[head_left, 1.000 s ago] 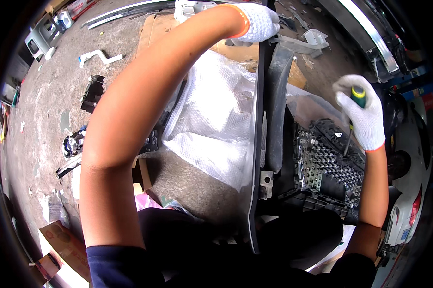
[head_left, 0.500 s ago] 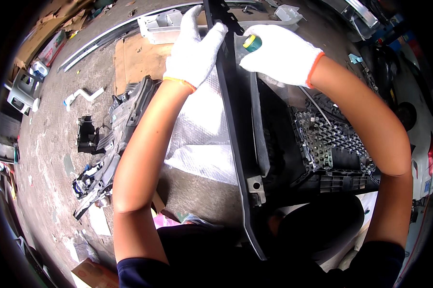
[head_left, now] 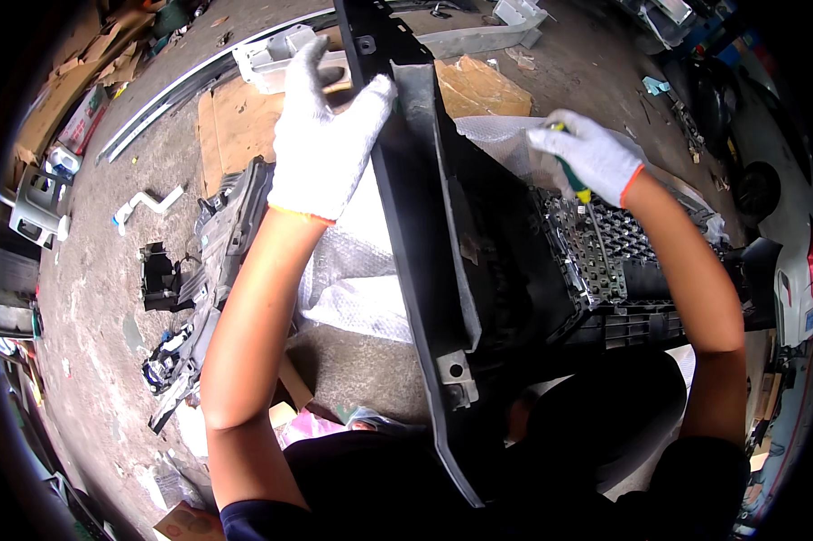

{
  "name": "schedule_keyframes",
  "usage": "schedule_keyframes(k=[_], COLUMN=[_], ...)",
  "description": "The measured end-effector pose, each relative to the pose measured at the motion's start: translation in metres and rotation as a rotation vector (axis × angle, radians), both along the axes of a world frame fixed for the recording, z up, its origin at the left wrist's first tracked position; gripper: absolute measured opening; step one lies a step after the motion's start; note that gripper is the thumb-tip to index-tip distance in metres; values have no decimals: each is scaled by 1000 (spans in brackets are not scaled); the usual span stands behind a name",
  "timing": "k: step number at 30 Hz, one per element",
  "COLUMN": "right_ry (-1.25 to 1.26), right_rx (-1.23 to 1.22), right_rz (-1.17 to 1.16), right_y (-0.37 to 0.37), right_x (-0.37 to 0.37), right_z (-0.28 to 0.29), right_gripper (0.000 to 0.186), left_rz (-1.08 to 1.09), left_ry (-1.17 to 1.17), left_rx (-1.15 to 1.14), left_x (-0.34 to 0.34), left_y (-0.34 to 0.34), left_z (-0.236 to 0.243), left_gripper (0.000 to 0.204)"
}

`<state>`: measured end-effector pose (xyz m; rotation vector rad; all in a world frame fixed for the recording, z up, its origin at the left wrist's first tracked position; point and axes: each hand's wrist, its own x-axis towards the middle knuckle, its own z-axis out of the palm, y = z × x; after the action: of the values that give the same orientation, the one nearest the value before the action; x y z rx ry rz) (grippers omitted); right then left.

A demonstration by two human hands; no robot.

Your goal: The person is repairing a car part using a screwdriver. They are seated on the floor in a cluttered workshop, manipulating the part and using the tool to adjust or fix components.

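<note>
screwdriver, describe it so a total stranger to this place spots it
Find the long black panel running down the view's middle, then go right to the white-gloved right hand. The screwdriver is in its grip, shaft slanting down toward the studded silver piece. Its green and yellow handle sets it apart from the black and silver parts nearby.

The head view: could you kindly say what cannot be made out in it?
Black panel, head view: top end cut off by the upper edge.
Screwdriver, head view: part of its handle hidden by the right hand; tip too small to tell against the silvery grid.
</note>
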<state>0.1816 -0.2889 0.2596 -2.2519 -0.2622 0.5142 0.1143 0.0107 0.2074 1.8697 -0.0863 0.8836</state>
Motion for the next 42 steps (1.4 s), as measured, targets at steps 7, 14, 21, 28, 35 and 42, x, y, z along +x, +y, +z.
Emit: schedule_keyframes(k=[7,14,21,28,35,42], right_ry=[281,337,549,705,661,642], right_rx=[17,298,650,760,841,828], right_rz=[-163,-105,-216,-187,-149,-199], right_y=[-79,-83,-84,-87,-101,-104], right_x=[11,42,72,81,79,75], right_z=[-95,-111,-145,-160,-156,-158], right_gripper=[37,46,35,33,33,34], left_rz=[-524,-703,-967,-814,-717,-729], left_ry=[-24,413,517,279,166,134], left_rx=[1030,1672,1850,1878,1872,1849], left_x=[-42,-32,21,31,35,43], left_y=[-20,-48,-75,-64,-59,-59], left_z=[76,101,58,15,-7,-20], left_gripper=[11,32,37,38,39,40])
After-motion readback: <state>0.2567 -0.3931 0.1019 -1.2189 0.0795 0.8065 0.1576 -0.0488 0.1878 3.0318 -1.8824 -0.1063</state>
